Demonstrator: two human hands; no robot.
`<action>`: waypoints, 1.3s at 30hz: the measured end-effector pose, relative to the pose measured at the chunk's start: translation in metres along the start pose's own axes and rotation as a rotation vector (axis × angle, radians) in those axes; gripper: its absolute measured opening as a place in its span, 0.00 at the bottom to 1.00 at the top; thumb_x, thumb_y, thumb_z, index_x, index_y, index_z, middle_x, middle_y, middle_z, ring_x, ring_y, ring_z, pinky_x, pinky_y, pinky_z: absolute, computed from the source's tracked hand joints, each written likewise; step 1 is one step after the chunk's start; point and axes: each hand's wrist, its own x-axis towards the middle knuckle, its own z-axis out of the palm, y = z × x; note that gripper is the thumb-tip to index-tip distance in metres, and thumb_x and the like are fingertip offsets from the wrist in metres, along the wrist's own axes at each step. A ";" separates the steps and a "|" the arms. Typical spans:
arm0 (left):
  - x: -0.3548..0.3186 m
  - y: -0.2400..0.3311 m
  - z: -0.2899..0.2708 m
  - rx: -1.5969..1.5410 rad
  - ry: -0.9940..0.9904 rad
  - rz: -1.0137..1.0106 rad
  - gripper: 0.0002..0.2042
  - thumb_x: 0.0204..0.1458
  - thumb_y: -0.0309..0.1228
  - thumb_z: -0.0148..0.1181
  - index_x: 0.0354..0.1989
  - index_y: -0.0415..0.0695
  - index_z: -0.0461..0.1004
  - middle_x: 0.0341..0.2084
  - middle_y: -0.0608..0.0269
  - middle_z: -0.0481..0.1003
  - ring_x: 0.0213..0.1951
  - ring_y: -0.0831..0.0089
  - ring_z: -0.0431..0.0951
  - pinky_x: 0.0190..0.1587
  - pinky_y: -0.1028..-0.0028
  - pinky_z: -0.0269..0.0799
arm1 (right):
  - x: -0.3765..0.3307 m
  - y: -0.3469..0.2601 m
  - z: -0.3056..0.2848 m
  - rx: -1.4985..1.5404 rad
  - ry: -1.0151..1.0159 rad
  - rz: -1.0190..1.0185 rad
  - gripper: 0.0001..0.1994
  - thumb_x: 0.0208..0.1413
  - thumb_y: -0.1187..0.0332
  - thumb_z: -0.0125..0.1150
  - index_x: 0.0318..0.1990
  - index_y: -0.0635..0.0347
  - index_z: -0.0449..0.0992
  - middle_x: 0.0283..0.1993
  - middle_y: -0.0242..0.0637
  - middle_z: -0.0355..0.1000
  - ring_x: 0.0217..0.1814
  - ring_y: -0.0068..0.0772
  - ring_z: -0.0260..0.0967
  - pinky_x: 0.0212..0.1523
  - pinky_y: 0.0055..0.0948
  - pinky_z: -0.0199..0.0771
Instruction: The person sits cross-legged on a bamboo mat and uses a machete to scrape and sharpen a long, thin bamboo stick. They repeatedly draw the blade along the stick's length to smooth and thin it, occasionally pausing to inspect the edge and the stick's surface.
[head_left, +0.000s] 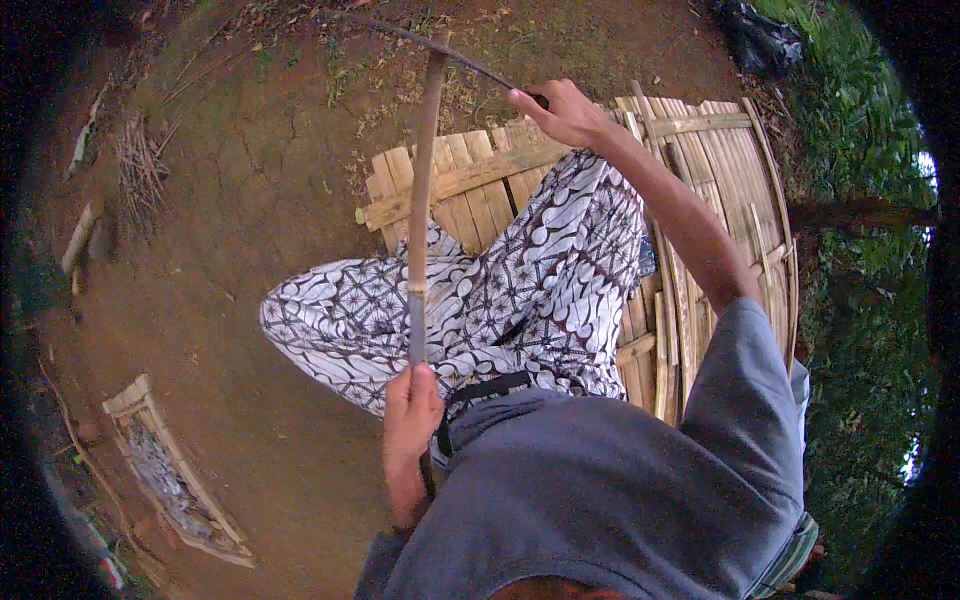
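My left hand (412, 408) is closed around the lower part of a long, narrow bamboo strip (425, 180), close to my waist. The strip runs upright in the picture, away from me over my patterned trousers (360, 310). One joint shows partway along it, and the part nearest my hand looks greyer. Out at the far right, my right hand (568, 115) grips the handle of a machete (480, 68). Its long dark blade points to the far left and crosses the strip at its far end, seemingly touching it.
Under and beside my legs lies a platform of bamboo slats (720, 150). Bare soil (250, 210) stretches to the left, with a bundle of thin sticks (143, 165) and a wood-framed tray (240, 553) of greyish pieces. A black plastic bag (762, 42) and green plants (860, 110) stand at far right.
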 end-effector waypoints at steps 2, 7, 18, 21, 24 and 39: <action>0.001 0.003 0.006 -0.029 0.027 0.009 0.17 0.60 0.39 0.43 0.19 0.46 0.58 0.11 0.76 0.54 0.11 0.87 0.52 0.12 0.81 0.47 | -0.010 -0.009 0.010 0.041 -0.054 -0.053 0.27 0.56 0.47 0.45 0.37 0.66 0.76 0.26 0.53 0.72 0.30 0.49 0.72 0.34 0.40 0.71; 0.014 0.028 0.006 -0.008 0.047 0.055 0.17 0.61 0.40 0.42 0.19 0.47 0.56 0.10 0.76 0.52 0.11 0.86 0.50 0.12 0.82 0.45 | -0.050 -0.063 0.016 -0.229 -0.206 -0.604 0.29 0.46 0.37 0.49 0.25 0.59 0.75 0.17 0.46 0.69 0.23 0.51 0.69 0.26 0.43 0.69; -0.009 0.018 0.021 -0.020 0.214 0.031 0.15 0.61 0.39 0.40 0.22 0.48 0.56 0.11 0.75 0.50 0.10 0.86 0.47 0.10 0.82 0.41 | -0.068 -0.074 0.091 0.253 -0.058 -0.367 0.31 0.48 0.38 0.48 0.20 0.62 0.75 0.15 0.49 0.68 0.21 0.55 0.68 0.24 0.44 0.71; -0.010 0.020 0.009 -0.030 0.251 0.077 0.16 0.61 0.40 0.40 0.22 0.48 0.56 0.10 0.74 0.50 0.09 0.86 0.47 0.10 0.81 0.42 | -0.079 -0.076 0.103 0.447 0.038 -0.229 0.30 0.49 0.40 0.48 0.28 0.64 0.77 0.20 0.53 0.69 0.27 0.57 0.69 0.30 0.45 0.71; -0.004 0.030 0.022 -0.029 0.212 0.036 0.15 0.61 0.40 0.41 0.22 0.48 0.57 0.10 0.74 0.50 0.09 0.85 0.47 0.10 0.81 0.43 | -0.095 -0.088 0.094 0.306 -0.186 -0.381 0.29 0.48 0.40 0.50 0.30 0.63 0.77 0.17 0.51 0.68 0.23 0.54 0.69 0.27 0.45 0.70; -0.001 0.044 0.007 0.077 0.313 0.065 0.16 0.61 0.41 0.42 0.22 0.49 0.56 0.11 0.76 0.49 0.10 0.87 0.46 0.11 0.82 0.39 | -0.090 -0.094 0.100 0.272 -0.120 -0.604 0.27 0.52 0.44 0.48 0.25 0.65 0.75 0.17 0.54 0.67 0.22 0.57 0.68 0.25 0.44 0.70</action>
